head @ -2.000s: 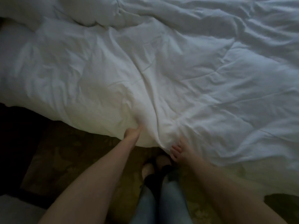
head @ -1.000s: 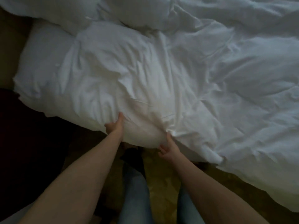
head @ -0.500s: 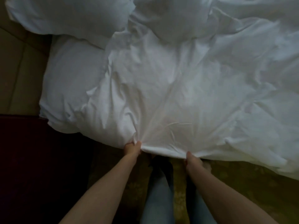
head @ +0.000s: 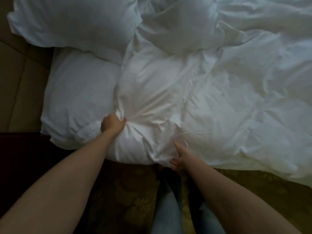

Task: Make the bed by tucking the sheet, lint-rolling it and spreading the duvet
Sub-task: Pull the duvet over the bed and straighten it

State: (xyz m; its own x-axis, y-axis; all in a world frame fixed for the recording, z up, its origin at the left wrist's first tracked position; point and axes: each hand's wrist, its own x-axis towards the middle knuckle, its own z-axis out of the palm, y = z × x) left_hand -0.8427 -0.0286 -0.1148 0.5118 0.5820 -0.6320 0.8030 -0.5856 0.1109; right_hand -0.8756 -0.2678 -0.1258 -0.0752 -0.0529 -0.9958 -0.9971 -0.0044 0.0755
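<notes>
- At the near edge of the bed, the left hand [head: 112,124] is fisted round a bunch of the duvet [head: 219,107], and creases fan away from its knuckles.
- Just right of that fist and nearer the body, the right hand [head: 181,155] pinches the duvet's hem, thumb on top and fingers tucked underneath.
- Between the two grips the duvet bulges in a soft roll. Beyond and right of the right hand it lies rumpled across the bed, its edge hanging toward the carpet [head: 126,191].
- Left of the left fist lies what looks like the bare sheet [head: 79,92], with a pillow [head: 76,22] beyond it.
- Judging by the folds, the duvet is soft, puffy and light for its bulk. Its smooth cover may slide over the filling, so a handful of cover alone could slip.
- Better holds are probably along the hem and at the corner, hands well apart, taking cover and filling together.
</notes>
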